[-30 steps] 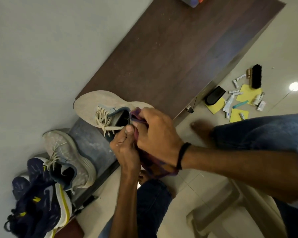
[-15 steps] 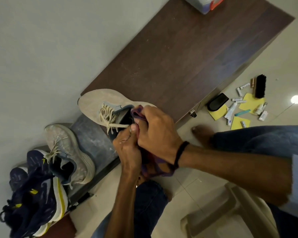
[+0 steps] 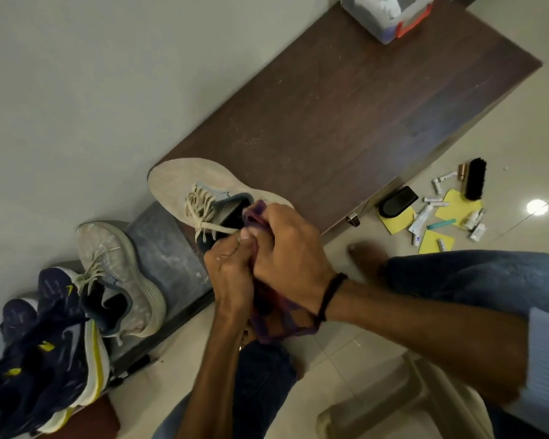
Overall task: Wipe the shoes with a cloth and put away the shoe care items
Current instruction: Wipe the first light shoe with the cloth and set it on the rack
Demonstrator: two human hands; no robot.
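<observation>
Both hands stayed at the heel opening of the beige shoe [image 3: 184, 188] since the earlier frame, moving little. Right hand [image 3: 290, 248] has its fingers closed around the purple cloth [image 3: 282, 318], pressing it at the collar. Left hand [image 3: 227, 267] pinches the shoe's edge just beside. This shoe lies on the brown bench [image 3: 346, 106]. Far right on the floor lies a black brush [image 3: 475, 179].
</observation>
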